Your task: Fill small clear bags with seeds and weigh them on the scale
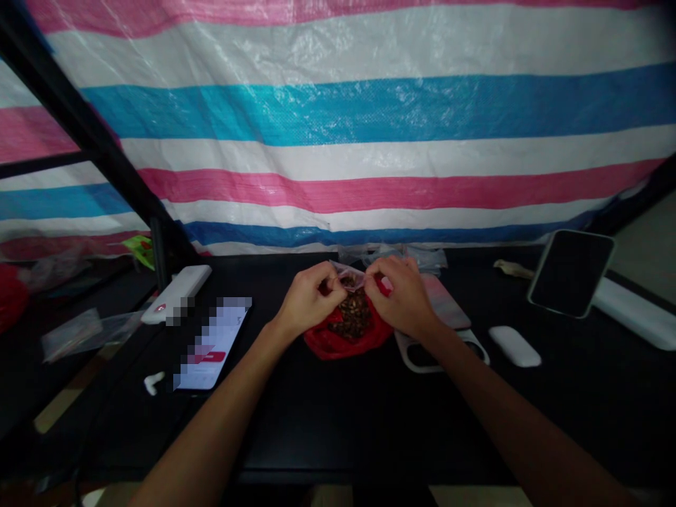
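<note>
Sheeting (338, 113), striped, hangs beyond our grip; left hand (310, 294) and right hand (400, 296) in closed pinches, we hold a clear bag (353, 279) above a black tabletop (311, 422).

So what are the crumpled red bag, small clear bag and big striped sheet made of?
Crumpled red bag: probably thin, slightly shiny plastic; it folds softly. Small clear bag: likely thin, smooth plastic film; it's see-through. Big pink, white and blue striped sheet: likely woven plastic; it's glossy, with fine texture.

Left hand (315, 292), right hand (397, 292); both pinched
</note>
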`<act>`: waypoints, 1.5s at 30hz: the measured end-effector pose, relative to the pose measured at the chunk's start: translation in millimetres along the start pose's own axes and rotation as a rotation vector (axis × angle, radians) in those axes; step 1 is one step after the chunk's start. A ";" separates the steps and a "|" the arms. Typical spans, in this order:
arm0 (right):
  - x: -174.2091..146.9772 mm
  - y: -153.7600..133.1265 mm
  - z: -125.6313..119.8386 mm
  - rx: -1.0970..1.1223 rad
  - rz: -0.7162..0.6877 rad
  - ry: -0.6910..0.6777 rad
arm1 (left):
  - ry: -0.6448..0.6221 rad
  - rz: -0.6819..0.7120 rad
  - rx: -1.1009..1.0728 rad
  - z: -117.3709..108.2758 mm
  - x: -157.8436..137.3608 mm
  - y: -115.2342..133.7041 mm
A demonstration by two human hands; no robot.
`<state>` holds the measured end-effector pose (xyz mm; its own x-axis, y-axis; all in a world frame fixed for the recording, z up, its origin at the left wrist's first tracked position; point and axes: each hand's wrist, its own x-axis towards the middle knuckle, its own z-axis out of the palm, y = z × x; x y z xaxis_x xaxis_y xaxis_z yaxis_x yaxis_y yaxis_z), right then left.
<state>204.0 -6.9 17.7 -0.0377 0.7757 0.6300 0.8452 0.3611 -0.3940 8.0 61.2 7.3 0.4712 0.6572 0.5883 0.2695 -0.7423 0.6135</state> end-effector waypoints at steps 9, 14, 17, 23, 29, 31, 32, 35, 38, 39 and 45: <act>-4.7 3.2 9.7 0.205 0.179 -0.146 | -0.249 0.211 0.071 -9.3 -1.1 15.0; -1.9 0.3 8.3 0.238 0.179 -0.112 | -0.272 0.183 0.062 -15.4 0.0 11.8; 0.0 -5.0 4.1 0.262 0.156 -0.104 | -0.224 0.056 -0.014 -12.9 -0.6 9.9; 0.1 -12.2 -2.2 0.284 0.083 -0.084 | -0.286 -0.095 -0.241 -2.6 -3.4 8.4; 0.9 -8.9 -3.4 0.304 0.078 -0.055 | -0.254 -0.051 -0.161 -1.0 -1.5 -0.1; 1.9 -7.8 -2.0 0.351 0.082 -0.036 | -0.251 -0.024 -0.109 -0.8 -1.2 -2.8; 2.2 -7.4 -1.1 0.399 0.087 -0.023 | -0.259 -0.019 -0.101 -0.6 -1.3 -3.7; 1.7 -7.8 1.1 0.566 0.124 0.014 | -0.282 -0.032 -0.128 -0.1 -1.6 -3.9; -0.7 -11.4 0.0 0.598 0.112 -0.007 | -0.258 -0.047 -0.173 0.5 -1.1 -1.8; -1.4 -13.1 -0.9 0.572 0.082 -0.026 | -0.242 -0.037 -0.171 0.9 -0.8 -1.0; -0.6 -20.5 -2.7 0.424 -0.021 -0.073 | -0.128 0.088 -0.037 12.0 -6.2 0.3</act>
<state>188.2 -16.2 27.2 -0.1030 0.7953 0.5974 0.5504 0.5458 -0.6318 15.3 55.4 -2.5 0.5954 0.5662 0.5700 0.1924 -0.7893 0.5831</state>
